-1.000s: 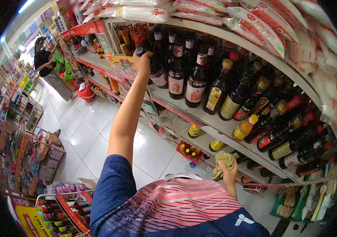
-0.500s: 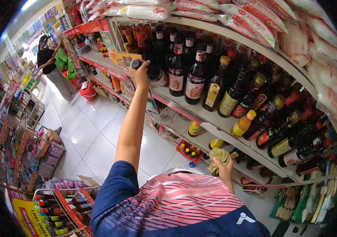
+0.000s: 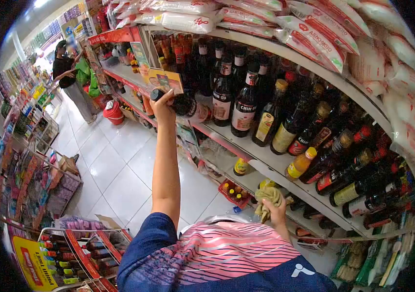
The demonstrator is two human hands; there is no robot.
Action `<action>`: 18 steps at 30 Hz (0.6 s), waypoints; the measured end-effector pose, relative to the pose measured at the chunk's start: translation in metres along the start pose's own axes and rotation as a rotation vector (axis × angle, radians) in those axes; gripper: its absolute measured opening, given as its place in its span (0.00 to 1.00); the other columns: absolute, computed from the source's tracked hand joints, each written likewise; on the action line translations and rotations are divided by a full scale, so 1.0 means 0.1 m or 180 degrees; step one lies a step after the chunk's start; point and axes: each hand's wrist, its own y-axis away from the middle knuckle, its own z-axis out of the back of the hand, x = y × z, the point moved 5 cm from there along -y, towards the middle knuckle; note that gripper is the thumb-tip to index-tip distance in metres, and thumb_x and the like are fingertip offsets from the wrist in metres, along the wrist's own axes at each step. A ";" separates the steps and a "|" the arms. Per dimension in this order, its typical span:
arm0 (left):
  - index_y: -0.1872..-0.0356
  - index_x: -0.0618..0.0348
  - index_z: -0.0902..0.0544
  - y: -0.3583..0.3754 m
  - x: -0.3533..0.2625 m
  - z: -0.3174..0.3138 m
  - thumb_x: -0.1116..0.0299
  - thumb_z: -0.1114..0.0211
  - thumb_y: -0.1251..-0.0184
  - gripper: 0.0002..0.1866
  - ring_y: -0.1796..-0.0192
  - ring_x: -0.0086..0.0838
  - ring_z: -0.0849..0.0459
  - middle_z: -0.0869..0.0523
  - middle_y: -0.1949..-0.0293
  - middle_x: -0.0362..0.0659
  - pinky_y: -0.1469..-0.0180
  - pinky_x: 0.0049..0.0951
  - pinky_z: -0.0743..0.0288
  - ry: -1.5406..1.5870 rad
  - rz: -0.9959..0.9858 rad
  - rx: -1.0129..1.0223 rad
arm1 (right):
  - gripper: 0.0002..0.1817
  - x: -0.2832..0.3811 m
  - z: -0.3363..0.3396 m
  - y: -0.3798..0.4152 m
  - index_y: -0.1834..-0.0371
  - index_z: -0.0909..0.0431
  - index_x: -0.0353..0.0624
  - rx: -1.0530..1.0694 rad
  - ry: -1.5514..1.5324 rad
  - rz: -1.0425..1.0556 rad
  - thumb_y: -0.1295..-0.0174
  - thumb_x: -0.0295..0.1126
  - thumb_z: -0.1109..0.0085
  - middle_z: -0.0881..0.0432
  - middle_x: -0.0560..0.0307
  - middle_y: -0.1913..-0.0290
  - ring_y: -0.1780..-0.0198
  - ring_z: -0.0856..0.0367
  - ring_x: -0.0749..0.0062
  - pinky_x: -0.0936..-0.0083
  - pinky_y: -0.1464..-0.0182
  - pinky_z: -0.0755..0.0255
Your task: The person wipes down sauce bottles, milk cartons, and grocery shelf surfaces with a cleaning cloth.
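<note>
My left hand (image 3: pixel 163 103) is stretched out and wrapped around the neck of a dark sauce bottle (image 3: pixel 188 107). This bottle leans over the shelf's front edge, its black cap toward me and its pale label toward the shelf. Beside it stand upright dark bottles with pink Chin-Su labels (image 3: pixel 244 111). Close to my body, my right hand (image 3: pixel 278 212) grips a crumpled olive-green cloth (image 3: pixel 267 200). A short bottle with a yellow cap (image 3: pixel 301 163) stands at the shelf edge above that hand.
White bags with red print (image 3: pixel 309 39) are piled on the top shelf. Below, a red crate (image 3: pixel 233 194) holds small bottles. A red bucket (image 3: pixel 114 113) stands on the tiled floor, near a person (image 3: pixel 68 73) in the aisle. A bottle rack (image 3: pixel 78 253) is at lower left.
My left hand has drawn the bottle out toward the aisle and tipped it, so more of its body shows. My right hand still grips the cloth, slightly lower.
</note>
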 end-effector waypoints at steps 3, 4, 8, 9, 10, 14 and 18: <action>0.81 0.60 0.30 0.21 -0.27 -0.08 0.81 0.39 0.61 0.08 0.83 0.21 0.30 0.27 0.84 0.38 0.79 0.18 0.40 -0.0075 -0.0127 0.0265 | 0.17 0.08 -0.06 -0.16 0.59 0.30 0.36 0.0036 0.0212 0.0111 0.55 0.24 0.43 0.24 0.57 0.63 0.62 0.26 0.75 0.80 0.58 0.32; 0.79 0.60 0.31 0.27 -0.30 -0.11 0.81 0.40 0.59 0.08 0.81 0.22 0.31 0.29 0.83 0.39 0.78 0.18 0.39 -0.0354 -0.0122 0.0469 | 0.18 0.12 -0.10 -0.23 0.58 0.31 0.36 -0.0022 0.0065 0.0215 0.54 0.25 0.44 0.25 0.56 0.61 0.60 0.27 0.74 0.80 0.57 0.33; 0.83 0.58 0.28 0.86 -0.50 -0.45 0.75 0.34 0.64 0.10 0.81 0.17 0.32 0.27 0.82 0.35 0.77 0.18 0.39 -0.1877 -0.0191 0.1092 | 0.18 0.57 -0.58 -0.47 0.56 0.34 0.38 0.0185 0.0071 0.1003 0.53 0.27 0.47 0.30 0.58 0.59 0.57 0.31 0.75 0.79 0.52 0.37; 0.82 0.58 0.28 1.02 -0.46 -0.49 0.74 0.33 0.66 0.10 0.78 0.18 0.31 0.27 0.81 0.34 0.74 0.18 0.37 -0.1972 0.0120 0.1274 | 0.17 0.75 -0.82 -0.51 0.56 0.34 0.38 0.0274 0.0101 0.1231 0.52 0.27 0.47 0.30 0.58 0.59 0.57 0.31 0.75 0.79 0.53 0.37; 0.78 0.59 0.26 1.17 -0.42 -0.52 0.77 0.35 0.69 0.11 0.81 0.17 0.32 0.29 0.84 0.35 0.79 0.16 0.41 -0.2166 0.0033 0.1355 | 0.16 0.90 -1.06 -0.52 0.57 0.34 0.39 0.0366 0.0127 0.1465 0.51 0.27 0.47 0.29 0.58 0.60 0.57 0.31 0.75 0.80 0.53 0.37; 0.62 0.64 0.24 1.66 -0.32 -0.40 0.74 0.34 0.68 0.22 0.69 0.17 0.26 0.21 0.69 0.38 0.64 0.17 0.33 -0.1870 0.0952 0.1516 | 0.18 0.94 -1.88 -0.57 0.57 0.32 0.39 0.1246 0.0538 0.1678 0.53 0.30 0.44 0.30 0.55 0.60 0.56 0.32 0.68 0.74 0.52 0.39; 0.70 0.62 0.23 1.85 -0.31 -0.01 0.74 0.34 0.67 0.16 0.80 0.16 0.27 0.22 0.78 0.37 0.79 0.15 0.35 -0.1400 0.1247 0.0775 | 0.22 1.25 -2.11 -0.32 0.57 0.31 0.39 0.1257 0.2026 0.3088 0.57 0.34 0.42 0.31 0.52 0.59 0.55 0.34 0.60 0.69 0.49 0.43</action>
